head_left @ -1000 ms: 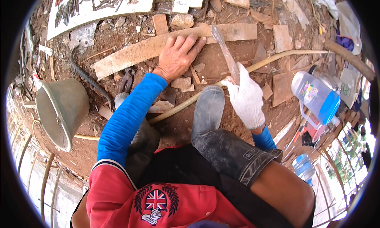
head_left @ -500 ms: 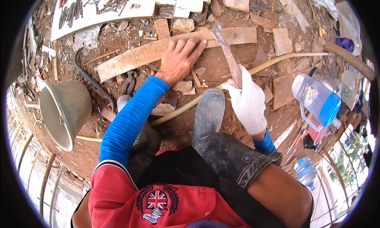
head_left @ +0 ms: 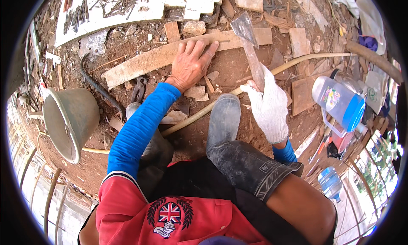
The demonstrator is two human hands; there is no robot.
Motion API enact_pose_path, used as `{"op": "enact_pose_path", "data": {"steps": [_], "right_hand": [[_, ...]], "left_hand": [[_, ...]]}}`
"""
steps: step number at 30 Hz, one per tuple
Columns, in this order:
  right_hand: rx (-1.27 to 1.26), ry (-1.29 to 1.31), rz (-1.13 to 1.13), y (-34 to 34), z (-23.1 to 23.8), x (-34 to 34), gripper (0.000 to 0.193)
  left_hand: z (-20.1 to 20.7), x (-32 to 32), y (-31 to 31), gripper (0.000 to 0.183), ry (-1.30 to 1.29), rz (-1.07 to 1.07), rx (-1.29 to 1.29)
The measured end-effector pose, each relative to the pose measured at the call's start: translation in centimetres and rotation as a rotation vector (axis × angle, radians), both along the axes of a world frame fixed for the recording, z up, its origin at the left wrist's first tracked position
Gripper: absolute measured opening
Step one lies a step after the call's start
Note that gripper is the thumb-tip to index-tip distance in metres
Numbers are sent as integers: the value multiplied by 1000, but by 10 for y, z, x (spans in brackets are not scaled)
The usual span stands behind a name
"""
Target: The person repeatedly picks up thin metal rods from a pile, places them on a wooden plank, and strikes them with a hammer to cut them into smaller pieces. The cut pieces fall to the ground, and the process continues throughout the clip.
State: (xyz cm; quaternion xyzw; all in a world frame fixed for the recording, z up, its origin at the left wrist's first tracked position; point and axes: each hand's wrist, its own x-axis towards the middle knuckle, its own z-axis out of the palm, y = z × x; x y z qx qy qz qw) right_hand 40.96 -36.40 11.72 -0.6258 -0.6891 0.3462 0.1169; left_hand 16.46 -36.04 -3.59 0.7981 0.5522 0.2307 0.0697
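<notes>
My bare left hand (head_left: 190, 65) lies across a long, narrow wooden board (head_left: 140, 63) on the dirt, fingers spread over its surface. A thin dark sliver, perhaps a nail (head_left: 223, 41), shows on the board just beyond the fingertips; I cannot tell whether they touch it. My right hand (head_left: 268, 109), in a white knitted glove, is closed around the wooden handle of a hatchet (head_left: 244, 29). Its flat metal head is above the board's right part, with the broad side showing; whether it touches the wood is unclear.
A grey bucket (head_left: 80, 117) stands at left, near pincers (head_left: 139, 89) and a curved black bar (head_left: 94, 83). Many loose nails (head_left: 76, 17) lie on a white sheet (head_left: 144, 11). A bamboo pole (head_left: 293, 65) crosses before my boots. A blue-lidded jug (head_left: 340, 102) is at right.
The hatchet has turned from nearly edge-on to show its broad side, and its head has shifted right. My right hand moved slightly right; my left hand stays on the board.
</notes>
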Motion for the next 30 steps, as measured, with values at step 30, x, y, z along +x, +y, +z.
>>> {"op": "enact_pose_path", "data": {"steps": [30], "right_hand": [[27, -196, 133, -14, -48, 9, 67]], "left_hand": [[-3, 3, -5, 70, 152, -11, 26]]}}
